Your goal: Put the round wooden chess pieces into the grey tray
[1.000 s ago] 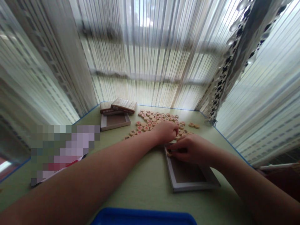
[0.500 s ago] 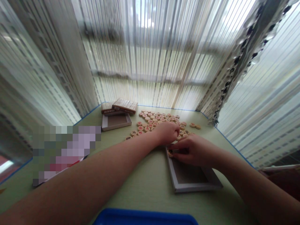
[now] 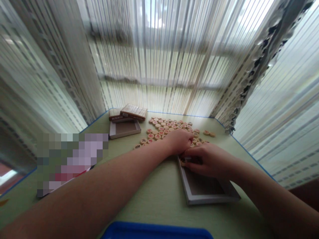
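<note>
Both hands meet just right of the frame's centre, at the far end of a shallow grey-rimmed box (image 3: 231, 196) that lies on the green table (image 3: 154, 196). The left hand (image 3: 179, 141) comes in along a long forearm from the lower left; it is curled over the near edge of a spread of round wooden game pieces (image 3: 165, 127), knuckles up. Its fingertips are hidden, so I cannot tell whether it grips a piece or only rests on them. The right hand (image 3: 211, 159) lies over the box's far end, fingers bent and pinched close to a single piece (image 3: 182, 161) that sits in the box's far left corner; whether the fingers clasp it or merely touch it is not clear.

Compared with a second ago, little has shifted: the left hand has slid slightly nearer the right, so the two now almost touch, and the lone piece stays in the same corner of the box. The rest of the box floor that shows is bare, so by my judgement the filling has hardly begun.

In the upper middle left, a second open box (image 3: 124, 129) lies beside a stack of wooden boards (image 3: 133, 112). A blue tray (image 3: 154, 230) edges the bottom of the frame.
</note>
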A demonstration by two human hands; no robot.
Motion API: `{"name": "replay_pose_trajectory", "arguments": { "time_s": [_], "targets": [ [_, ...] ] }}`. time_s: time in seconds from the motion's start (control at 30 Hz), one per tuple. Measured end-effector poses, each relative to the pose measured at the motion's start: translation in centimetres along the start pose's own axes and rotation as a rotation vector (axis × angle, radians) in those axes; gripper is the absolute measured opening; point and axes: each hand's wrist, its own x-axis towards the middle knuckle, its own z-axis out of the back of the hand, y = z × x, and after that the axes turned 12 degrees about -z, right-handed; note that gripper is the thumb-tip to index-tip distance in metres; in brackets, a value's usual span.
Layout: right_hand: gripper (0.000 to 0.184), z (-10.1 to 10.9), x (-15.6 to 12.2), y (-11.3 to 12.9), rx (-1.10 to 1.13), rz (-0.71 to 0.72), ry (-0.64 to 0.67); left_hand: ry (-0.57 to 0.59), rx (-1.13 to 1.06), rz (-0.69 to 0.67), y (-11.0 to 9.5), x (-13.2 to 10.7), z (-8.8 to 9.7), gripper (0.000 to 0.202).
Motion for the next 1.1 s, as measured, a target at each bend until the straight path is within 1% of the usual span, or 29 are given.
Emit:
{"name": "replay_pose_trajectory", "arguments": {
  "time_s": [0.17,0.37,0.63,0.77,1.1],
  "targets": [
    [0.029,0.07,0.0,0.01,-0.01,-0.009,0.003,0.013,-0.003,0.0,0.1,0.03,-0.02,0.016],
    [0.029,0.21,0.02,0.2,-0.021,-0.016,0.018,-0.014,-0.014,-0.017,0.39,0.02,-0.32,0.015],
    [0.031,0.11,-0.12,0.15,-0.029,-0.033,0.031,0.027,-0.007,-0.004,0.11,0.01,0.06,0.015],
    [0.034,0.1,-0.04,0.09,-0.038,-0.029,0.031,0.026,-0.005,-0.005,0.13,0.04,0.01,0.016],
    [0.032,0.24,-0.09,0.28,-0.058,-0.044,0.041,0.021,-0.006,-0.007,0.23,-0.01,-0.03,0.015]
  ]
}}
